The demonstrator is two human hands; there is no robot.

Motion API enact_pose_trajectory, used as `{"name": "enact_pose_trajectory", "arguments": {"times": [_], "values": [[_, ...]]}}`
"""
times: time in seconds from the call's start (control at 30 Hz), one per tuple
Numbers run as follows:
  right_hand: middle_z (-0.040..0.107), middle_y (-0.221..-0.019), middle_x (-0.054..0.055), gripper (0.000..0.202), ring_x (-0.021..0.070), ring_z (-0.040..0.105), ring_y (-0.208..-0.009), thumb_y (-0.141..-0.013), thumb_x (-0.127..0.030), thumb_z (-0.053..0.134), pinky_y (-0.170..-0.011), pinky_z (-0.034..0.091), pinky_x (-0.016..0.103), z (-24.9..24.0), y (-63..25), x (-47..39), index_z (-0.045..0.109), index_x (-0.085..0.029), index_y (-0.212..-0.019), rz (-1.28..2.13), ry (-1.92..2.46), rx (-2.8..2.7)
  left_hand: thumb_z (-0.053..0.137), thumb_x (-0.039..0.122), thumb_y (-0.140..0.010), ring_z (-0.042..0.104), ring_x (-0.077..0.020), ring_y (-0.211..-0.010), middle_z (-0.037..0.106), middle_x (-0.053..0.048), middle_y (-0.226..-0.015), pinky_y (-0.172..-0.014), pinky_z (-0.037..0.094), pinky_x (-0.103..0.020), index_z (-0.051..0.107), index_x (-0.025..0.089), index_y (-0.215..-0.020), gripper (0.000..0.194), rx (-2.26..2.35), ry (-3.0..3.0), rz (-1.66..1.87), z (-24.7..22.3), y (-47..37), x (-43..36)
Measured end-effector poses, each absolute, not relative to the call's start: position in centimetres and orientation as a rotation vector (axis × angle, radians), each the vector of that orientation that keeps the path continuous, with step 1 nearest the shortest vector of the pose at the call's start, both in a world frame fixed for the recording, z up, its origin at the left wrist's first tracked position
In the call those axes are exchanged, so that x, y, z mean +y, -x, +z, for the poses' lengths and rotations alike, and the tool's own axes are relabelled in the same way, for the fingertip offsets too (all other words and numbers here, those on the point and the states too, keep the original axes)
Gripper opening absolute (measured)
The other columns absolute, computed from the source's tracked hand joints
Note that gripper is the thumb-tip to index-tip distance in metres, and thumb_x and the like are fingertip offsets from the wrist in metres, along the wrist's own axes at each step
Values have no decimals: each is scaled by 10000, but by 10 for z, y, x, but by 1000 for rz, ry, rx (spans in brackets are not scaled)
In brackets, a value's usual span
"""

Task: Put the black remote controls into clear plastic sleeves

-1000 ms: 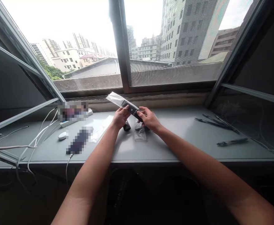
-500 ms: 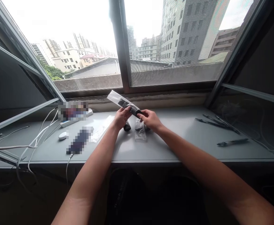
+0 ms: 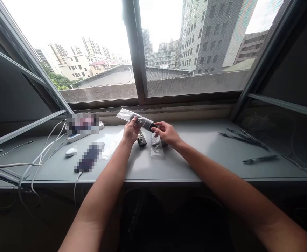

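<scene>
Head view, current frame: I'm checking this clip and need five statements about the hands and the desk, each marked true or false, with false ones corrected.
1. The left hand grips a dark remote in a clear plastic sleeve. True.
2. The right hand lies flat on the desk. False: it is raised, its fingers at the right end of the dark remote.
3. A second remote lies on the desk, partly hidden by the left hand. True.
4. The pen lies at the left end of the desk. False: it lies toward the right end.
5. A white rounded object sits left of the left hand. True.
</scene>
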State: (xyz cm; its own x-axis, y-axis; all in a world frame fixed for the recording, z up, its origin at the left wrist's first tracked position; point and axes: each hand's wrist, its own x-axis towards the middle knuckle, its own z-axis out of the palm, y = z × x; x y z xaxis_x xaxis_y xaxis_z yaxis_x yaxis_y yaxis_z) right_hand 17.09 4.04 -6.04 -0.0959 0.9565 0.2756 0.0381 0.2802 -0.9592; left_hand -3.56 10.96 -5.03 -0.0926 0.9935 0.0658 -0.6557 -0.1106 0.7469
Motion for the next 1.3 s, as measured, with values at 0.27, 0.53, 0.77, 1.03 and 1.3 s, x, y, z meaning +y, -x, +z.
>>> {"name": "enact_pose_trajectory", "arguments": {"times": [0.27,0.53,0.77,1.03,1.3], "values": [[810,-1095,99,574,204,766,-824,-845,-389,872,-508,503,236,-61,-171,42,664,-196,-1345,1103,875,-1454,777,197,-1002,805,-140,-933,829,-77,-1119,-963,640,-257,736,167,-1216,219,653,-687,1555,-50,35,107],[760,-897,30,434,175,675,-789,-791,-543,895,-762,555,294,-62,-176,42,725,-194,-984,900,934,-1492,883,253,-918,809,-241,-1079,810,-175,-1248,-996,641,-325,786,114,-1168,301,570,-974,1226,-58,25,97],[641,-731,-25,315,147,527,-648,-826,-491,809,-609,424,274,-62,-178,42,662,-214,-795,784,1037,-1579,812,307,-972,791,-270,-1171,809,-176,-1252,-1011,634,-328,757,116,-1284,370,615,-900,1285,-56,28,103],[670,-783,-8,347,161,556,-701,-807,-519,855,-659,461,286,-64,-174,40,693,-212,-819,775,1017,-1666,551,241,-1096,794,-246,-1144,817,-143,-1190,-1043,627,-375,689,137,-1405,355,638,-642,1451,-51,38,110],[756,-940,36,469,188,635,-793,-860,-496,816,-759,522,311,-65,-176,42,771,-194,-1216,759,1003,-1612,606,289,-1101,789,-274,-1167,807,-184,-1202,-1059,637,-399,715,94,-1330,320,597,-775,1296,-49,27,98]]}}
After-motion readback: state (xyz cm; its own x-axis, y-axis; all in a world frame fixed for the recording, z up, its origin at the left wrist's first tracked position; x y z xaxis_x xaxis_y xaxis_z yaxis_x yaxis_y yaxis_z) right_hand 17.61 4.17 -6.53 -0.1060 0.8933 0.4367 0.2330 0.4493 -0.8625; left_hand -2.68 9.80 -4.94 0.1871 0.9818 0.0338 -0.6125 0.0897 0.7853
